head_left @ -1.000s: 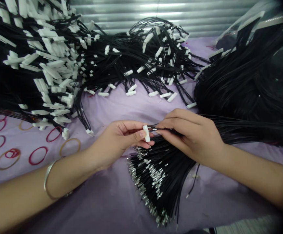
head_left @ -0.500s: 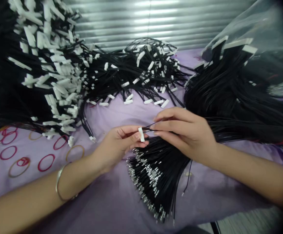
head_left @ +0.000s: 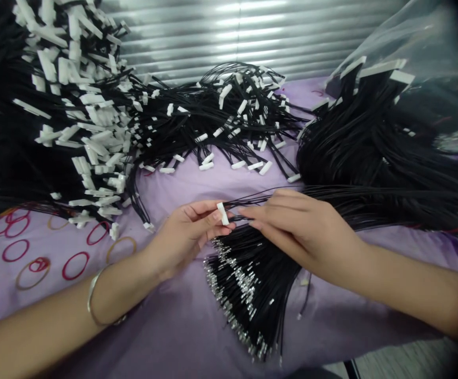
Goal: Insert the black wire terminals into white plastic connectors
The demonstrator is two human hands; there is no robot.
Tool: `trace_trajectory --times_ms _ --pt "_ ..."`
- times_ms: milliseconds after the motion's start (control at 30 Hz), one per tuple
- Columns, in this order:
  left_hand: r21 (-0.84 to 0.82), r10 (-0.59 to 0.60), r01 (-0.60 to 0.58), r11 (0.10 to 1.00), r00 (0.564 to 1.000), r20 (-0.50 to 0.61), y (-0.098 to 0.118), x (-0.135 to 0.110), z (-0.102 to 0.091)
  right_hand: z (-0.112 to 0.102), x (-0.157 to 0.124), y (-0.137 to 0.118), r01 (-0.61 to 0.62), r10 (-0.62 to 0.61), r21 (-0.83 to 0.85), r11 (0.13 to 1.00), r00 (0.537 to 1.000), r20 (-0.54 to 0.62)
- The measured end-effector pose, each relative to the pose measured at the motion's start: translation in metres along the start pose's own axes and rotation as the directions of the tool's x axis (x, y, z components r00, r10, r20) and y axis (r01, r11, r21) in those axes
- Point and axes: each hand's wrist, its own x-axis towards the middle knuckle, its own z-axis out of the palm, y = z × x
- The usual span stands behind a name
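Between the thumb and fingers of my left hand [head_left: 189, 226] is a small white connector housing [head_left: 223, 213]. Several thin black wires [head_left: 252, 198] run from it to the right, passing by my right hand [head_left: 308, 226]. The right thumb and index finger are pinched together close to the housing, on what looks like a black wire; the wire's tip is too small to make out. Below both hands a fanned bundle of black wires [head_left: 268, 273] with silver crimped terminals lies on the purple cloth [head_left: 166, 326].
Black cables with white connectors are heaped at the left [head_left: 98, 116] and along the back [head_left: 213, 121]. A thick cable bundle [head_left: 339, 137] lies at the right beside a clear plastic bag [head_left: 430, 47]. Red and yellow rubber bands [head_left: 75, 265] are scattered at left. Behind is a ribbed metallic shutter [head_left: 252, 37].
My right hand has shifted slightly down, its upper fingers folding in and its thumb and index finger nearing the connector housing. The left hand with the housing has moved slightly left.
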Motion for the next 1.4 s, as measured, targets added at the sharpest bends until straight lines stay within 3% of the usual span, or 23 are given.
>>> trace_trajectory --times_ms 133,433,567,800,1033,1167,1300,1400 --pt "0.047 -0.007 0.006 0.999 1.000 0.004 -0.001 -0.001 -0.001 0.006 0.000 0.006 -0.197 0.200 0.118 0.973 0.980 -0.018" --pt "0.208 -0.019 0.008 0.978 0.999 0.051 -0.002 -0.004 -0.001 0.007 0.003 0.009 -0.237 0.239 0.168 0.957 0.971 0.005" --pt "0.234 -0.017 0.000 0.972 0.997 0.069 -0.002 -0.005 -0.002 0.005 0.002 0.009 -0.209 0.209 0.157 0.965 0.978 0.013" --pt "0.272 -0.063 0.050 0.961 0.997 0.042 0.002 -0.006 -0.001 0.009 -0.002 0.012 0.044 -0.044 -0.055 0.998 0.999 -0.009" --pt "0.235 -0.087 0.071 0.969 0.994 0.059 0.006 -0.006 0.003 0.008 -0.003 0.009 0.106 -0.109 -0.211 0.972 0.994 -0.002" --pt "0.193 -0.109 0.095 0.977 0.992 0.062 0.008 -0.005 0.005 0.001 -0.003 0.004 0.077 -0.076 -0.192 0.978 0.997 0.011" --pt "0.153 -0.127 0.122 0.981 0.992 0.018 0.009 -0.003 0.005 -0.015 0.000 -0.004 -0.055 0.051 -0.094 0.994 0.998 -0.039" --pt "0.161 -0.101 0.098 0.982 0.995 0.009 0.007 -0.002 0.005 -0.021 0.003 -0.007 -0.055 0.044 -0.129 0.990 0.996 -0.080"
